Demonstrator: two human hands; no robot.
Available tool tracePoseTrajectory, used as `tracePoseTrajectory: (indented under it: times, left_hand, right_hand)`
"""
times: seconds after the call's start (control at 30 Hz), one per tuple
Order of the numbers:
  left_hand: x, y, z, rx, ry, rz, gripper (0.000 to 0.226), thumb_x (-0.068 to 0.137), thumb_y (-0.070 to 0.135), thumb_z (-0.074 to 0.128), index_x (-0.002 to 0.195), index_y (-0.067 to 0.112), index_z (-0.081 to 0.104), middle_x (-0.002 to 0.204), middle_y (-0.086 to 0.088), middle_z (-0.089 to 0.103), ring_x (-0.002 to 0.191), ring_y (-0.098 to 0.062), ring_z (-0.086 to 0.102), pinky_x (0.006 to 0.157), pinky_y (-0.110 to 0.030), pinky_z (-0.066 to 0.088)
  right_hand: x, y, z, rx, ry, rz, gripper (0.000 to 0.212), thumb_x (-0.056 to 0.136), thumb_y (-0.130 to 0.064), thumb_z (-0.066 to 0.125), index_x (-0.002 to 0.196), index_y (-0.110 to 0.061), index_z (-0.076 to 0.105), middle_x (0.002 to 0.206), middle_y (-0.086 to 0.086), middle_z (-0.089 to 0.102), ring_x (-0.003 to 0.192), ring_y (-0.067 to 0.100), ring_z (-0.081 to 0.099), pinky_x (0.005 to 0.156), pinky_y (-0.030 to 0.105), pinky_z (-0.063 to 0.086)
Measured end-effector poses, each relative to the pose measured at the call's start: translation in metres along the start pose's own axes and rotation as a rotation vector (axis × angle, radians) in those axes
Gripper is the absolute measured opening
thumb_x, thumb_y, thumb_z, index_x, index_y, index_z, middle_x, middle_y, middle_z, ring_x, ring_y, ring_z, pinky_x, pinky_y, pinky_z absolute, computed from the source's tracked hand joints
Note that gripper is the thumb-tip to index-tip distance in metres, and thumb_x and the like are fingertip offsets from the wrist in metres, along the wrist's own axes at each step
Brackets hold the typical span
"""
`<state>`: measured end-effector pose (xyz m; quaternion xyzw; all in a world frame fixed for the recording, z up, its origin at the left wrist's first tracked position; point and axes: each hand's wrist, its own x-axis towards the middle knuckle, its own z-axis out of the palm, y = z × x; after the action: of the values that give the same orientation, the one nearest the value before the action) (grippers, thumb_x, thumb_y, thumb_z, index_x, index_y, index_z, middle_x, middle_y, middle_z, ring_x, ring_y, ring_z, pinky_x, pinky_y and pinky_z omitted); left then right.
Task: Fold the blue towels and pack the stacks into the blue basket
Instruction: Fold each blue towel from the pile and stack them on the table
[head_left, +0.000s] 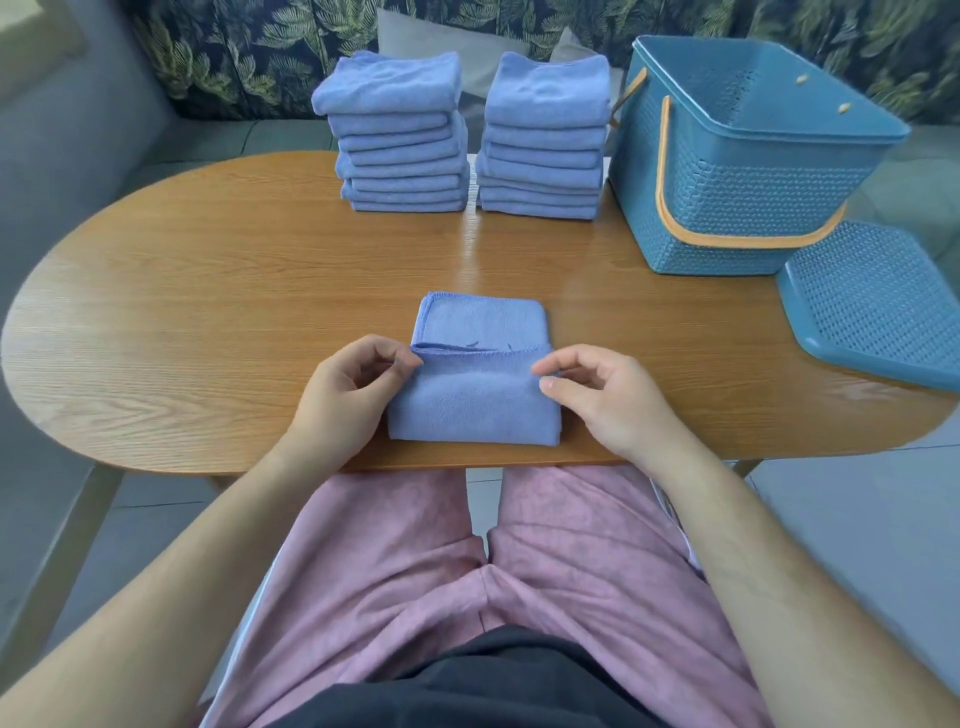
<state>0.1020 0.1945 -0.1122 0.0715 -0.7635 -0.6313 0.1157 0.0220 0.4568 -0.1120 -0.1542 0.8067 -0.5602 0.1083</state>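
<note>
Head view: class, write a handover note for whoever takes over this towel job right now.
Hands: left hand pinches the towel flap's left corner, right hand its right corner.
Towel: part-folded at the near edge of the table.
Done: left stack and right stack, folded, at the far edge.
Left: finish this fold, stack it, pack both into the blue basket, right, no towels showing inside; lid beside it.

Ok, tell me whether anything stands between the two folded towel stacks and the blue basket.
Nothing visible does. The left stack and right stack stand on the table beside the basket, whose top is open. Its lid lies past the basket, away from them.
</note>
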Motion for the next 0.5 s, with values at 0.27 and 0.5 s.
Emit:
tracePoseTrajectory:
  times: [0.27, 0.5]
  left_hand:
    - [0.004, -0.001, -0.003, 0.022, -0.248, 0.026, 0.074, 0.080, 0.011, 0.075, 0.146, 0.023, 0.045, 0.154, 0.001, 0.037, 0.126, -0.020, 0.055, 0.102, -0.039, 0.047]
    - [0.010, -0.010, 0.007, 0.144, -0.231, 0.077, 0.084, 0.083, 0.004, 0.079, 0.149, 0.034, 0.035, 0.154, 0.020, 0.026, 0.135, -0.021, 0.049, 0.106, -0.035, 0.047]
  right_hand:
    - [0.008, 0.004, 0.013, -0.008, -0.046, -0.128, 0.071, 0.079, -0.027, 0.072, 0.147, -0.024, 0.050, 0.159, -0.016, 0.030, 0.148, 0.002, 0.030, 0.125, 0.042, 0.026]
    - [0.008, 0.011, 0.010, -0.034, -0.001, -0.045, 0.041, 0.076, -0.034, 0.074, 0.112, -0.052, 0.068, 0.131, -0.009, 0.060, 0.119, 0.013, 0.062, 0.110, 0.046, 0.045]
